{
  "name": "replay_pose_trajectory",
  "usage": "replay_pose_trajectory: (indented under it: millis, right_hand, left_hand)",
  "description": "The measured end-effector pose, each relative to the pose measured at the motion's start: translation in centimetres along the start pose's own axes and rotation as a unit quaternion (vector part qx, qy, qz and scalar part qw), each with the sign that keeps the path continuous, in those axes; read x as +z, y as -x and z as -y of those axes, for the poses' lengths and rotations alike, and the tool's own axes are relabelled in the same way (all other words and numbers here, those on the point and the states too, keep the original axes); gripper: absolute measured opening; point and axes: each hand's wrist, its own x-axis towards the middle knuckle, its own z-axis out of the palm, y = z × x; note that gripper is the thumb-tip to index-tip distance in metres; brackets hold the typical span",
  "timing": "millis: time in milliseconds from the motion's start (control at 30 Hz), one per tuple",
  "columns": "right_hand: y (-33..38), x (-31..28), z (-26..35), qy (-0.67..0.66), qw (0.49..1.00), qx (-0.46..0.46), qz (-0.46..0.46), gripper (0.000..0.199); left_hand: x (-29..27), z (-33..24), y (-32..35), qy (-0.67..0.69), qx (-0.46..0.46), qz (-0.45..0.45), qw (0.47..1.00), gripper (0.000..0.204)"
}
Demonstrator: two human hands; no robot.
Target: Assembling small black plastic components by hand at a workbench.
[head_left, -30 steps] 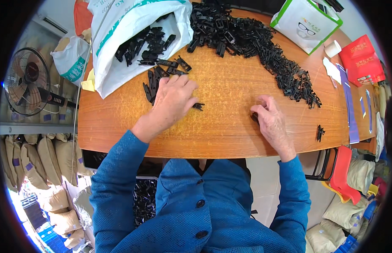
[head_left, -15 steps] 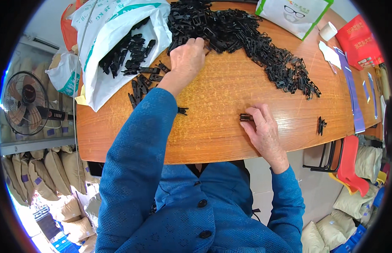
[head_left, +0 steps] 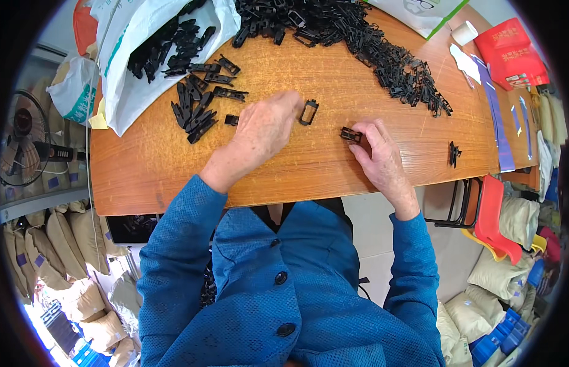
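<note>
My left hand is over the middle of the table, fingers closed and slightly blurred. At its fingertips is a thin black rectangular frame piece, tilted up. To the right, my right hand pinches a small black plastic clip between thumb and fingers, just above the tabletop. Beside my left hand lies a small black piece, partly covered by the hand. Several black clips lie in a loose group to its left. One more black clip lies alone at the right.
A big heap of black frame pieces stretches across the far side of the wooden table. An open white sack with black clips lies at the left. At the right are a white roll, red packages and a red chair.
My left hand has come back from the far heap toward me, with a black frame piece at its fingertips. My right hand still holds the clip, now tilted differently. The view has shifted slightly.
</note>
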Motion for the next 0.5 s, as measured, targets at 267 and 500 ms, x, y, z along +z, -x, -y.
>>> replay_pose_trajectory:
  millis: [267, 500]
  right_hand:
    - [-0.3, 1.5, -0.9, 0.056, 0.995, -0.055, -0.062, 0.013]
    - [-1.6, 3.2, 1.3, -0.076, 0.993, 0.045, -0.077, 0.007]
  left_hand:
    - [1.4, 0.6, -1.7, -0.063, 0.094, 0.044, 0.993, 0.028]
    - [1.2, -0.4, 0.5, 0.012, 0.012, 0.073, 0.997, 0.029]
